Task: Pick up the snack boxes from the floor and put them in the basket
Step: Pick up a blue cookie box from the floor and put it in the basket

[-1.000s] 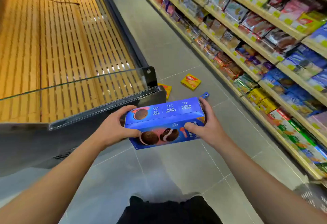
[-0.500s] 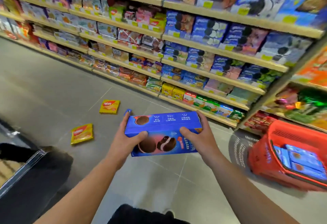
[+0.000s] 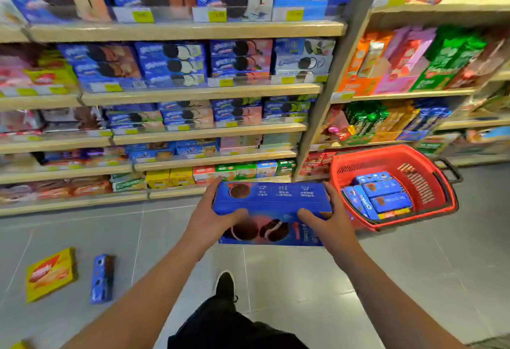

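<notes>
A large blue cookie box (image 3: 271, 205) is held level in front of me at waist height. My left hand (image 3: 209, 219) grips its left end and my right hand (image 3: 328, 221) grips its right end. The red basket (image 3: 430, 166) stands on the floor to the right of the box, close to the shelves, with several blue boxes (image 3: 379, 195) lying in it. On the floor at the lower left lie a yellow snack box (image 3: 49, 273) and a narrow blue snack box (image 3: 101, 278).
Stocked shelves (image 3: 193, 30) fill the view ahead and to the right, their lowest shelf near floor level. Grey tiled floor (image 3: 414, 266) lies around me. My dark shoe (image 3: 225, 284) is below the held box. The basket's black handle (image 3: 452, 169) sticks out to the right.
The view has turned right, away from the freezer case to face the shelves. The basket has come into fuller view beside the held box. Both hands keep their grip.
</notes>
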`<state>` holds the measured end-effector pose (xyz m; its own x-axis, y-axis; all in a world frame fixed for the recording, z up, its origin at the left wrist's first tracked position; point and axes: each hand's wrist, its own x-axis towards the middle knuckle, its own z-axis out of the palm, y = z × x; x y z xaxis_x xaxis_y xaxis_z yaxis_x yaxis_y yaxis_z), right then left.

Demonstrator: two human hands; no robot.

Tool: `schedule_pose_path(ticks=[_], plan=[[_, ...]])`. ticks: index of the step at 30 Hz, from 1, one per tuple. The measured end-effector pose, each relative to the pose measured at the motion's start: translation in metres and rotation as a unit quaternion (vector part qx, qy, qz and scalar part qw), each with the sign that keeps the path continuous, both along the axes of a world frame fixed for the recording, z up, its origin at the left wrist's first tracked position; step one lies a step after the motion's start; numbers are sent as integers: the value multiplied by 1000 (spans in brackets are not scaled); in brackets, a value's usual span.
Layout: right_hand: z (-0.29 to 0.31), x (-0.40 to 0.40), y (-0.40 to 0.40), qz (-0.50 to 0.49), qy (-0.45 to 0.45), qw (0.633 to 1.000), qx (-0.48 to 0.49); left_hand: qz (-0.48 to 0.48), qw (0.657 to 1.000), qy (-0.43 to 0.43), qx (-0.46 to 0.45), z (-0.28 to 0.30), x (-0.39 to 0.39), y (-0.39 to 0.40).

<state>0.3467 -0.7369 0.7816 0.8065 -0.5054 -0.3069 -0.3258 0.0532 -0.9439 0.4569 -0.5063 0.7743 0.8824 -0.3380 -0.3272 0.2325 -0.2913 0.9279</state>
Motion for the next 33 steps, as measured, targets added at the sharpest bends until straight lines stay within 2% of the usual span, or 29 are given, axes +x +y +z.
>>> schedule_pose_path(ticks=[6, 12, 19, 24, 29, 33], plan=[[-4, 12, -43, -117, 4, 993, -26, -180, 981, -31, 62, -4, 82, -80], [-26, -10, -90, -230, 43, 972, -15, -350, 928, -44, 124, -13, 116, -182], [-75, -3, -185, -267, 71, 961, 30, -392, 900, -76, 178, -32, 134, -306], [-79, 6, -263, -254, 84, 963, 40, -402, 891, -64, 201, -35, 142, -383], [-83, -1, -339, -252, 87, 963, 45, -422, 887, -39, 184, -40, 142, -465], [-97, -3, -384, -271, 98, 956, 54, -432, 880, -54, 190, -63, 148, -516]])
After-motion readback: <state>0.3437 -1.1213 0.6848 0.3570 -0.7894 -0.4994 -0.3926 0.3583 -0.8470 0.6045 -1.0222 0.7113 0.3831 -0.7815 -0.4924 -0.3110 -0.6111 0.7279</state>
